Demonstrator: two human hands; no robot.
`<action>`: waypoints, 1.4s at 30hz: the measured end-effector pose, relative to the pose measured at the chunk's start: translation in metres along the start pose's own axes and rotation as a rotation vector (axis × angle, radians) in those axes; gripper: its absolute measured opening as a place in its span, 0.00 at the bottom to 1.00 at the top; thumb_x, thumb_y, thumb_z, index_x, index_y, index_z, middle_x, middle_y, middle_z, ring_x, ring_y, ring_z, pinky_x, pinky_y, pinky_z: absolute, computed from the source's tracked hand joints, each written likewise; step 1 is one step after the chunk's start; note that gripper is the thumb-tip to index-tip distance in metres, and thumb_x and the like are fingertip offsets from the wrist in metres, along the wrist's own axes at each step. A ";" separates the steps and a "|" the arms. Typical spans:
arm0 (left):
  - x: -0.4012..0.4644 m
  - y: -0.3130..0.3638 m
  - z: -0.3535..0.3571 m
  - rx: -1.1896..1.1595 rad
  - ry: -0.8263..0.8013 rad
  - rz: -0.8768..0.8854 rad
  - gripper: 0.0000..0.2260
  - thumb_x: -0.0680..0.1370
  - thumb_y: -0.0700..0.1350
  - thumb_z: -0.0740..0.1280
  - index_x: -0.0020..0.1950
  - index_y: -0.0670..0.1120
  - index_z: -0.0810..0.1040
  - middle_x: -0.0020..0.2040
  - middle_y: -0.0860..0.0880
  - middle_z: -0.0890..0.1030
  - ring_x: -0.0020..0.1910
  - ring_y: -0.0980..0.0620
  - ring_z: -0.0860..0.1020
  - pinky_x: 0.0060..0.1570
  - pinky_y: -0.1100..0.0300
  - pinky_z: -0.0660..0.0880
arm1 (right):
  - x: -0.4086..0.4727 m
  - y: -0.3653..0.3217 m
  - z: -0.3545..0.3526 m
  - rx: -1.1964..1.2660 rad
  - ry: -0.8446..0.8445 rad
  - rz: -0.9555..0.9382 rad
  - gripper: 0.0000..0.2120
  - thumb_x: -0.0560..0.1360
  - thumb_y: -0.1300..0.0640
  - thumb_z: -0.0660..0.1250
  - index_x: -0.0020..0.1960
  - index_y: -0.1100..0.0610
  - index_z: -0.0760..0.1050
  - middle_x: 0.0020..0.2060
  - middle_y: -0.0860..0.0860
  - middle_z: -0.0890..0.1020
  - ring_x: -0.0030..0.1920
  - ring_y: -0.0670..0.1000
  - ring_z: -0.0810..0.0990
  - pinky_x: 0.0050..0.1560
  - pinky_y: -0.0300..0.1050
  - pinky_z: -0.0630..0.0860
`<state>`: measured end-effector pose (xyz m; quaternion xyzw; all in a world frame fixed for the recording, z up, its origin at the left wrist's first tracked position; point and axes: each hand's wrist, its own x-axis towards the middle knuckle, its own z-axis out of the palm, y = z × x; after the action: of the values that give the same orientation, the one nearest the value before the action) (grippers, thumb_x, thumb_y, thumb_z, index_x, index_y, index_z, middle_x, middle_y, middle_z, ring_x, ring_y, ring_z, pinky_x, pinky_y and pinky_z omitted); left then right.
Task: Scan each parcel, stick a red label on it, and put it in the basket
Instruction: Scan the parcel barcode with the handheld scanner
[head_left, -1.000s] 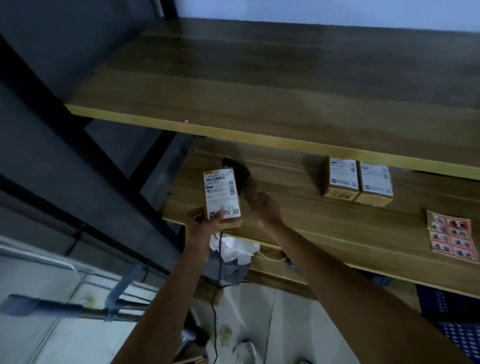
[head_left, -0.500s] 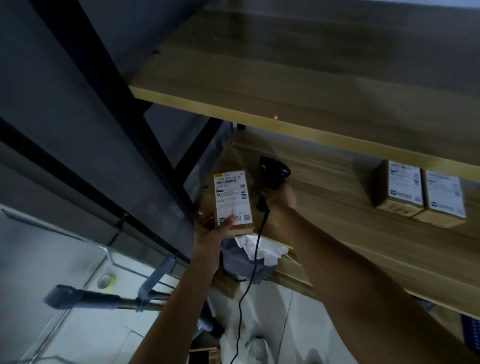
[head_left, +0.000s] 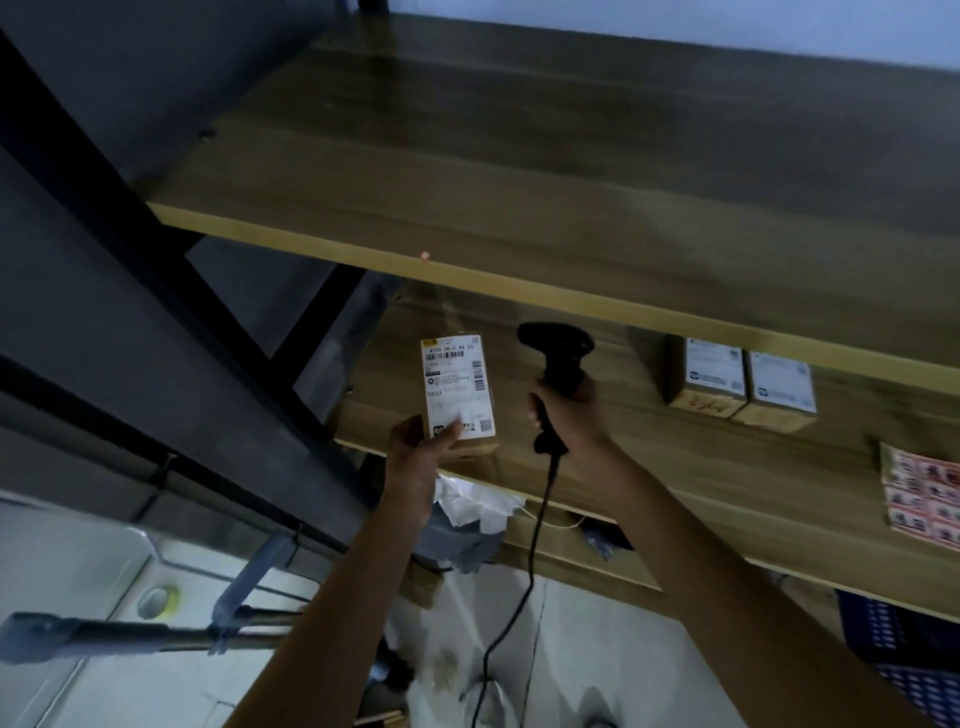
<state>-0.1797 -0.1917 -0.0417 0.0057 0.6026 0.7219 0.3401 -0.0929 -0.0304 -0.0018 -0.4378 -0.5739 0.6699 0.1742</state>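
Observation:
My left hand (head_left: 415, 457) holds a small cardboard parcel (head_left: 457, 387) upright, its white shipping label facing me. My right hand (head_left: 574, 415) grips a black corded barcode scanner (head_left: 558, 358) just right of the parcel, with the scanner's head level with the parcel's top. Two more labelled parcels (head_left: 740, 382) sit side by side on the lower wooden shelf (head_left: 675, 467). A sheet of red labels (head_left: 922, 496) lies at the shelf's right edge. A dark blue perforated basket (head_left: 904, 644) shows at the lower right, below the shelf.
An upper wooden shelf (head_left: 519, 197) overhangs the work area, with a small red dot on its front edge. A black metal frame (head_left: 156, 270) runs diagonally at left. Crumpled white paper and a grey bag (head_left: 467, 525) hang under the shelf. A pole (head_left: 130, 634) crosses the floor.
My right hand took the scanner off the shelf and raised it beside the parcel. The parcel stays in my left hand. The view shifted, bringing the label sheet back in at right.

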 end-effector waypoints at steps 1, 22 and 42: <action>0.000 -0.005 0.007 0.004 -0.017 -0.021 0.22 0.63 0.42 0.80 0.55 0.42 0.81 0.54 0.42 0.84 0.56 0.42 0.81 0.61 0.43 0.75 | -0.011 -0.003 -0.013 -0.041 0.025 -0.038 0.03 0.77 0.63 0.65 0.45 0.60 0.72 0.29 0.54 0.76 0.23 0.46 0.73 0.26 0.39 0.70; -0.002 -0.066 0.108 0.221 -0.162 -0.278 0.22 0.74 0.33 0.70 0.68 0.36 0.71 0.64 0.32 0.74 0.61 0.34 0.75 0.61 0.46 0.67 | -0.127 0.033 -0.067 -0.144 0.141 -0.210 0.07 0.76 0.59 0.67 0.50 0.56 0.68 0.33 0.57 0.76 0.29 0.52 0.75 0.30 0.45 0.70; 0.000 -0.074 0.105 0.268 -0.160 -0.218 0.25 0.72 0.33 0.71 0.68 0.34 0.68 0.61 0.31 0.76 0.57 0.38 0.79 0.52 0.52 0.79 | -0.121 0.041 -0.052 -0.079 0.144 -0.193 0.08 0.76 0.61 0.66 0.53 0.60 0.70 0.34 0.60 0.77 0.30 0.53 0.75 0.30 0.46 0.71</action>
<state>-0.0997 -0.0982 -0.0780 0.0429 0.6617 0.5911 0.4592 0.0264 -0.0987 0.0094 -0.4338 -0.6252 0.5939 0.2612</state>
